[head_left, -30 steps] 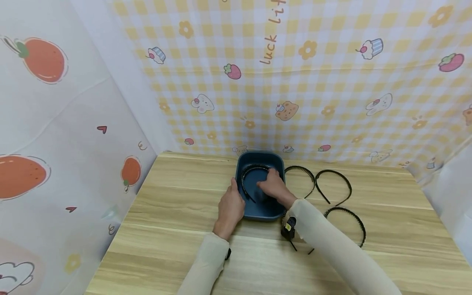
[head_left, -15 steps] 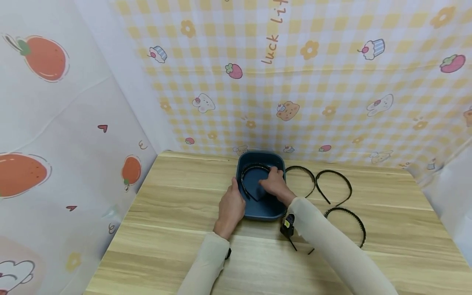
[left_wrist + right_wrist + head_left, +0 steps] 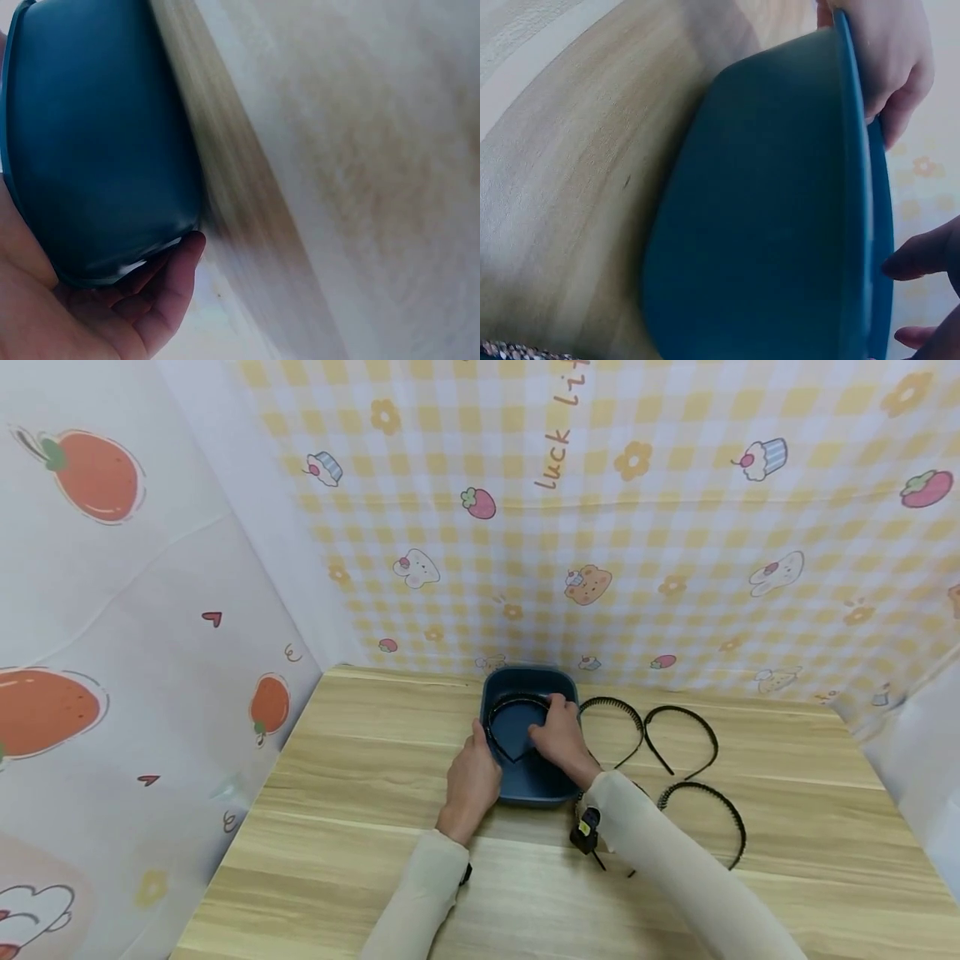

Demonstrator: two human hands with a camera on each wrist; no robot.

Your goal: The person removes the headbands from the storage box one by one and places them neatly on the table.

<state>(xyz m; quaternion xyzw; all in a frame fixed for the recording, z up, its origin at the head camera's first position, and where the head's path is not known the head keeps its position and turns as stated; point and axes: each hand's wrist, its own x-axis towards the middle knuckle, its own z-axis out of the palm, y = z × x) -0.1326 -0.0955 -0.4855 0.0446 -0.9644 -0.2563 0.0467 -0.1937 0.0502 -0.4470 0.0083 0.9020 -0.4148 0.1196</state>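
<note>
Headband (image 3: 516, 698) under the right hand (image 3: 561, 735) has edged toward the bin's (image 3: 536, 786) left wall.

Left hand (image 3: 101, 322) grips one end of a blue-green tub (image 3: 105, 135). Fingers (image 3: 174, 296) curled round that end, one fingertip at the corner of the tub's base. Smooth tub wall stretches away from the hand; small bright glint just beside the fingers. Rim (image 3: 5, 112) runs along the palm side. Out past the fingertips, on the base side: wooden table (image 3: 247, 187), brown grain, pale bands, blurred. Pale patch (image 3: 217, 326) near the fingers, too blurred to identify.
</note>
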